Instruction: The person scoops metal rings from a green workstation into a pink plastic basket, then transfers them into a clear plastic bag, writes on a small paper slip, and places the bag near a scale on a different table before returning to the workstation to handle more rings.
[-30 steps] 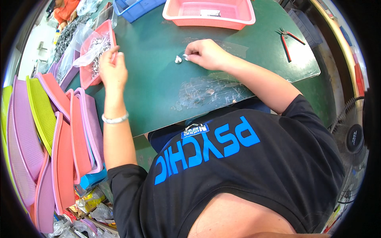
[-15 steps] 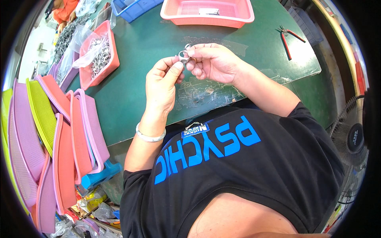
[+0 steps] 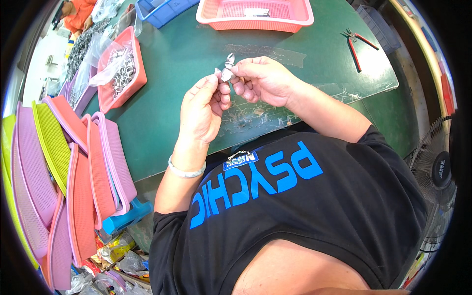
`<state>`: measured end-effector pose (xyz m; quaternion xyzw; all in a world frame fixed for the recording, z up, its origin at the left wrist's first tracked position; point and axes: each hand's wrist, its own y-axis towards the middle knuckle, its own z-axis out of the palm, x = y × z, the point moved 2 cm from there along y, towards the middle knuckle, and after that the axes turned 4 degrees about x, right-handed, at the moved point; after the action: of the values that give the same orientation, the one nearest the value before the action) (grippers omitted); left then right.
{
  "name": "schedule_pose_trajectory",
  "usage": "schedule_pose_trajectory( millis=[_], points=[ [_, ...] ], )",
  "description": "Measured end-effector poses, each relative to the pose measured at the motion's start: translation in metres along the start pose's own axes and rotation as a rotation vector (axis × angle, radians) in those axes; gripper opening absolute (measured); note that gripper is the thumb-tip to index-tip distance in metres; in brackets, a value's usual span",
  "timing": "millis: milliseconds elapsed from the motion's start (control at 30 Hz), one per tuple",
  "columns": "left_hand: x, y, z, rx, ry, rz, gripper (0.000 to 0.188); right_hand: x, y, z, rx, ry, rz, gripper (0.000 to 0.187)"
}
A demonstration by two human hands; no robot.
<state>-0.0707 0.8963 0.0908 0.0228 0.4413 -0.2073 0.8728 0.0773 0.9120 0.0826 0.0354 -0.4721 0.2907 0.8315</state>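
Over the green table, both of my hands meet around a few small silver metal rings [image 3: 226,74]. My right hand [image 3: 269,82] pinches them between thumb and forefinger, its other fingers curled below. One ring stands up above the fingertips, with another piece just under it. From the left, my left hand [image 3: 200,105] comes up with thumb and forefinger together at the rings' left side, where a bit of metal shows at the tips. How the pieces join is too small to make out.
A pink basket [image 3: 141,73] of similar rings and clear plastic stands left. Another pink basket [image 3: 209,22] and a blue bin [image 3: 164,15] are at the back. Red-handled pliers [image 3: 355,53] lie right. Stacked colourful baskets [image 3: 81,196] fill the left; a fan [image 3: 440,169] stands right.
The rings have turned between my fingers, and one now stands more upright above them. My left thumb has shifted up and left, off the front of the rings.
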Motion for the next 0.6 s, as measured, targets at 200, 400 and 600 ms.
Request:
schedule_pose_trajectory(
  millis=[200, 400, 600],
  points=[
    [0.004, 0.001, -0.006, 0.035, 0.080, 0.047, 0.017, 0.001, -0.004, 0.003, -0.028, -0.117, -0.092, 0.016],
    [0.003, 0.003, -0.008, 0.023, 0.043, 0.045, 0.014, 0.005, -0.008, 0.005, 0.020, -0.229, -0.185, 0.012],
    [0.002, 0.004, -0.011, 0.091, 0.035, 0.036, 0.018, 0.006, -0.009, 0.005, 0.014, -0.314, -0.246, 0.011]
  ],
)
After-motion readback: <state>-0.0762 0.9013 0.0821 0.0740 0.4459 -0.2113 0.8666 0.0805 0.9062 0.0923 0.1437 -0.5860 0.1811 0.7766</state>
